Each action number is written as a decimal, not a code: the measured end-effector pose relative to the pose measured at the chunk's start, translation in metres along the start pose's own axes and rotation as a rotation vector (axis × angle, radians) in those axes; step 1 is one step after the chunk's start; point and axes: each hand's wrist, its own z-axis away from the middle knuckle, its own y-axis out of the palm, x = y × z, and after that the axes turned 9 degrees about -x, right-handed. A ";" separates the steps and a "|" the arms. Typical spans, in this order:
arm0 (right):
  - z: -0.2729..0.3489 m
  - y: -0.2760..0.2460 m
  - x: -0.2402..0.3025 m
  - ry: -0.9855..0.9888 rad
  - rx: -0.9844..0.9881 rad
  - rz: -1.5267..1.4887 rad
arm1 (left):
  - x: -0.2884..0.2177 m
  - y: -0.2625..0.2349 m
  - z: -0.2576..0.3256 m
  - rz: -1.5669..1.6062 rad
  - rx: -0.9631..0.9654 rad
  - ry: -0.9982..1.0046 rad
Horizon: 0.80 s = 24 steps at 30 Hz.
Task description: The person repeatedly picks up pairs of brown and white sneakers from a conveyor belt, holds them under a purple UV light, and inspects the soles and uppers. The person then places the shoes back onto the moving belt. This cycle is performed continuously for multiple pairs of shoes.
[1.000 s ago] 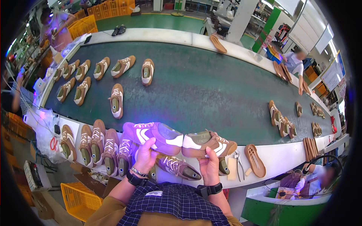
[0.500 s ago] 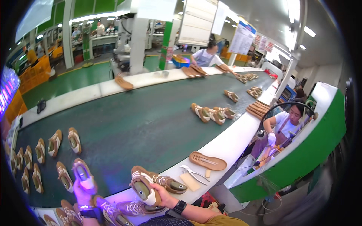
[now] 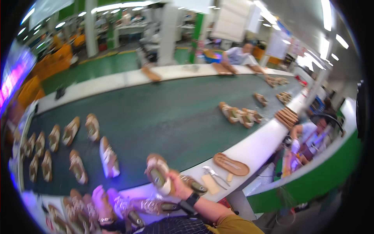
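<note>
My right hand [image 3: 177, 186] now grips a brown-and-white shoe [image 3: 157, 173] by its side, fingers wrapped around it, and has carried it up from the white table edge [image 3: 249, 150] to hang over the near rim of the dark green conveyor belt [image 3: 167, 117], which suggests it is about to go down there. My left hand [image 3: 102, 199], at eight o'clock from the right, has moved off the pair I held a second ago and now rests on the shoes bunched at the near edge [image 3: 78, 208]; whether it is spread or closed, I cannot tell. Beyond, at ten o'clock, the white-sided shoe [image 3: 109, 158] lies on the belt, and far off at one o'clock a co-worker [image 3: 241, 56] leans over the far side.
</note>
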 end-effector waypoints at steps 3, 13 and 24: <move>-0.037 0.072 0.027 -0.129 0.109 0.133 | 0.014 -0.014 0.008 -0.053 0.066 0.047; -0.191 0.155 0.061 -0.429 -0.111 0.480 | -0.001 0.026 0.066 -0.056 0.157 -0.024; 0.017 0.000 0.080 -0.268 -0.212 0.726 | 0.015 0.022 0.065 -0.310 0.313 -0.085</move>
